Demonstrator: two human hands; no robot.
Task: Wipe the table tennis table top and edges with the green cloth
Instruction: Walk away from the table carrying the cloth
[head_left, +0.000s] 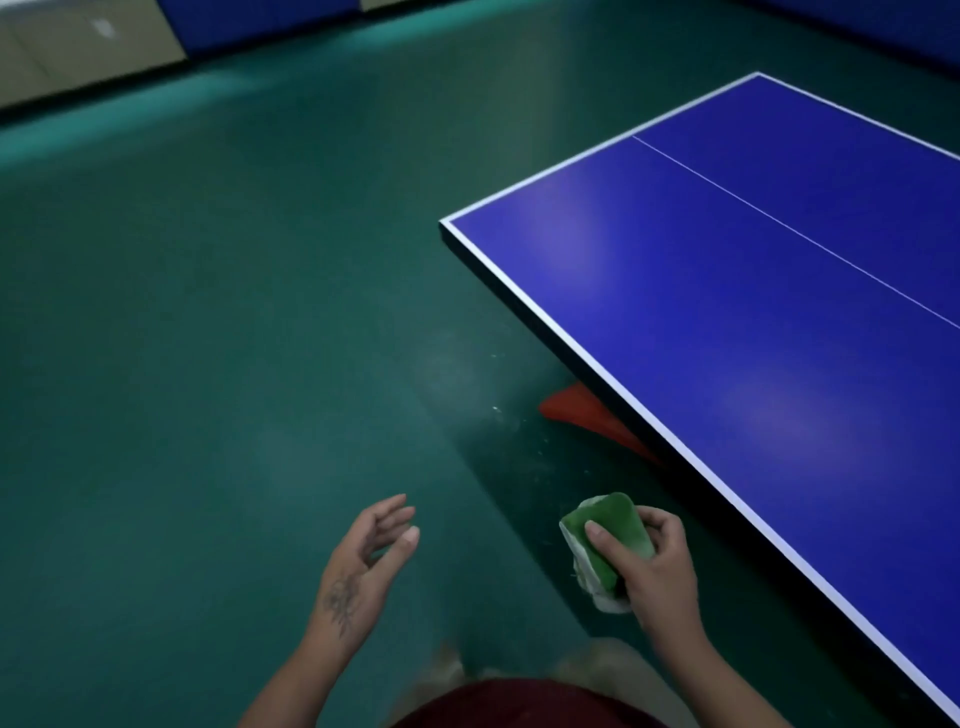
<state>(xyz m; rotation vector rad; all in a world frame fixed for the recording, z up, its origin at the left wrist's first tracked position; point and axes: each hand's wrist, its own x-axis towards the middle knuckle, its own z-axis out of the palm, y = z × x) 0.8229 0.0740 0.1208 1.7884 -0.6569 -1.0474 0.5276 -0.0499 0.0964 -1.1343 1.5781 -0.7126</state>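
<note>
The blue table tennis table (727, 291) with white border lines fills the right side of the head view, its near left corner pointing toward the floor. My right hand (652, 566) is held just left of the table's long edge, off the surface, and grips a folded green cloth (610, 540) with a white underside. My left hand (369, 556) hovers over the floor further left, fingers loosely apart and empty.
Dark green sports floor (234, 338) surrounds the table. A red part of the table's base (582, 410) shows under the long edge. Blue padded barriers (260, 21) and a beige wall stand at the far side of the room.
</note>
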